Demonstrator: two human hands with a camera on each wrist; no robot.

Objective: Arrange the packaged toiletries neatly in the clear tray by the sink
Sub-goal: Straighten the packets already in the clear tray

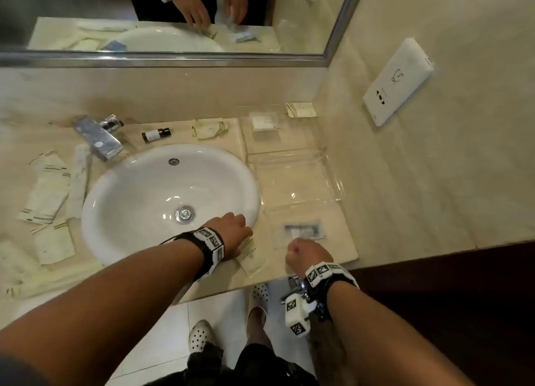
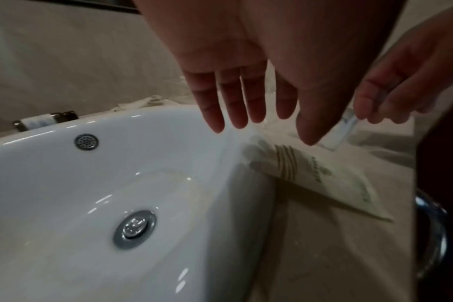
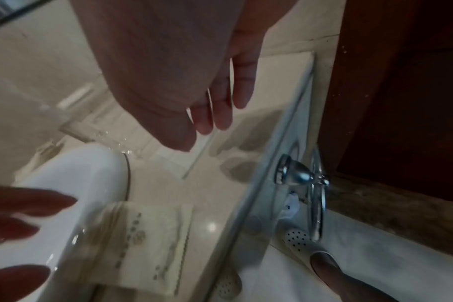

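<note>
Head view: cream striped packet (image 1: 252, 259) lies flat.

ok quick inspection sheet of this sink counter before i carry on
surface: beige marble counter around a white oval sink
job's things: clear plastic tray right of the sink, looks empty; cream paper sachets scattered left, one behind the sink, one at the front rim; clear-wrapped packet near the tray
clutter: small brown bottle lying on its side
grippers: left hand flat, fingers straight, over the front sachet; right hand appears to pinch the clear-wrapped packet
cables: nothing seen
surroundings: mirror, white wall socket
</note>
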